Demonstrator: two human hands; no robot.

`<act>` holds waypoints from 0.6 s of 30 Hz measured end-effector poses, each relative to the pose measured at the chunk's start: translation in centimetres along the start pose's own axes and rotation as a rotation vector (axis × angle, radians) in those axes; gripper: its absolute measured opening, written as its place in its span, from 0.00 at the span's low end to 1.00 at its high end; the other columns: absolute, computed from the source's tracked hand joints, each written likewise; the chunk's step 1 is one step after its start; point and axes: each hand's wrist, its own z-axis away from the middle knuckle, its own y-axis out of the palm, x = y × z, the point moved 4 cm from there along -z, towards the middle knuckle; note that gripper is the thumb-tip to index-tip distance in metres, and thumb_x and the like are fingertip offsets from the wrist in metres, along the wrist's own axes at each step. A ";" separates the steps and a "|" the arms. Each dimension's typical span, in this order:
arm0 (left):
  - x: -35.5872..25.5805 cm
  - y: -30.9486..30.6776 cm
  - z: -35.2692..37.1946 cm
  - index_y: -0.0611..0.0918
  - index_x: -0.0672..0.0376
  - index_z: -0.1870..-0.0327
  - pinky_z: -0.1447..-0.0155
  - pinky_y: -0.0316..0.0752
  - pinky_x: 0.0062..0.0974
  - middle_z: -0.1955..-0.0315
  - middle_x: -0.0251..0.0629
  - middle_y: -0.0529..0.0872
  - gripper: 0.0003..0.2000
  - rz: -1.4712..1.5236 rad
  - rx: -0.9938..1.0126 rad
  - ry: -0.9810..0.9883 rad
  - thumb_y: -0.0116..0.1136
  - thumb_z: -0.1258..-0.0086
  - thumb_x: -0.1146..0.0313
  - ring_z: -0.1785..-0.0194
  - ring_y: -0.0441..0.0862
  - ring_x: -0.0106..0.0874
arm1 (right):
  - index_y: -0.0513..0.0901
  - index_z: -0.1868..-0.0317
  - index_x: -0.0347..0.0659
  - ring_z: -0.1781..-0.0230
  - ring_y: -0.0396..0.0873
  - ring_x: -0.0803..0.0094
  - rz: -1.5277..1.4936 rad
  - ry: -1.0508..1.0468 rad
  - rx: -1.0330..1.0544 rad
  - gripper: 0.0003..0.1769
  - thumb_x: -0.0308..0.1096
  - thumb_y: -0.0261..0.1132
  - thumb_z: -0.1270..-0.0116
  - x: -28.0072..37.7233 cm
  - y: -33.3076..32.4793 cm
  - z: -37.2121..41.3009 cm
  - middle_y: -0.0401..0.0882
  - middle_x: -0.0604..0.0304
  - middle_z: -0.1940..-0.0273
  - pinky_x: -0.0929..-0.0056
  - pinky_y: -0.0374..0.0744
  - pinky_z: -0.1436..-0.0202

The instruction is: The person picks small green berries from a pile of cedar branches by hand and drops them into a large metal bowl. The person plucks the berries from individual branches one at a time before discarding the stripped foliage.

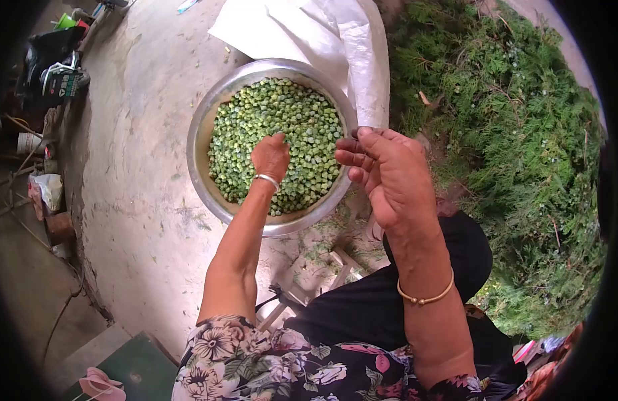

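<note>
One metal bowl (196,157), countless green berries (305,120), one left hand (271,158) over them, grip hidden, one right hand (392,172) half-curled, hold unclear

- Cannot see the fingertips of the left hand (271,159), turned down over green pieces (245,110) mid-frame.
- Cannot tell the right hand (394,175), right of centre, as empty or pinching something.
- Cannot follow the white sack (279,30) past the top edge.

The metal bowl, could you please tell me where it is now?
In the head view, the metal bowl sits left of upper centre, beside the white sack, with the left hand within its rim.
</note>
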 end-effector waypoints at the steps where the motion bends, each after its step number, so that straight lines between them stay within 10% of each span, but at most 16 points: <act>1: 0.1 0.6 -0.3 0.84 0.51 0.62 0.62 0.74 0.40 0.73 0.44 0.83 0.10 -0.109 0.084 -0.031 0.63 0.46 0.67 0.66 0.81 0.46 | 0.73 0.57 0.30 0.68 0.79 0.71 0.035 -0.009 0.023 0.11 0.30 0.58 0.34 0.1 0.2 0.1 0.79 0.51 0.65 0.81 0.74 0.70; 11: 6.4 -2.1 -0.6 0.79 0.69 0.75 0.71 0.74 0.29 0.82 0.42 0.81 0.06 0.495 0.092 -0.274 0.59 0.48 0.73 0.79 0.80 0.29 | 0.76 0.63 0.29 0.73 0.79 0.74 0.051 -0.009 0.045 0.10 0.30 0.58 0.36 0.1 1.0 0.4 0.80 0.54 0.69 0.82 0.71 0.75; 13: 6.1 -2.9 2.7 0.79 0.69 0.69 0.75 0.72 0.23 0.83 0.38 0.80 0.06 0.807 0.113 -0.622 0.55 0.47 0.77 0.82 0.78 0.24 | 0.76 0.63 0.29 0.73 0.79 0.75 0.048 -0.012 0.041 0.10 0.30 0.58 0.36 0.1 1.0 0.4 0.80 0.54 0.69 0.83 0.71 0.75; 18: 6.8 -0.4 9.0 0.80 0.62 0.58 0.70 0.75 0.29 0.76 0.42 0.82 0.12 0.384 -0.013 -0.239 0.54 0.45 0.79 0.76 0.81 0.34 | 0.75 0.59 0.30 0.71 0.78 0.74 0.088 0.008 0.055 0.10 0.30 0.58 0.34 0.1 0.8 0.5 0.80 0.53 0.67 0.83 0.71 0.72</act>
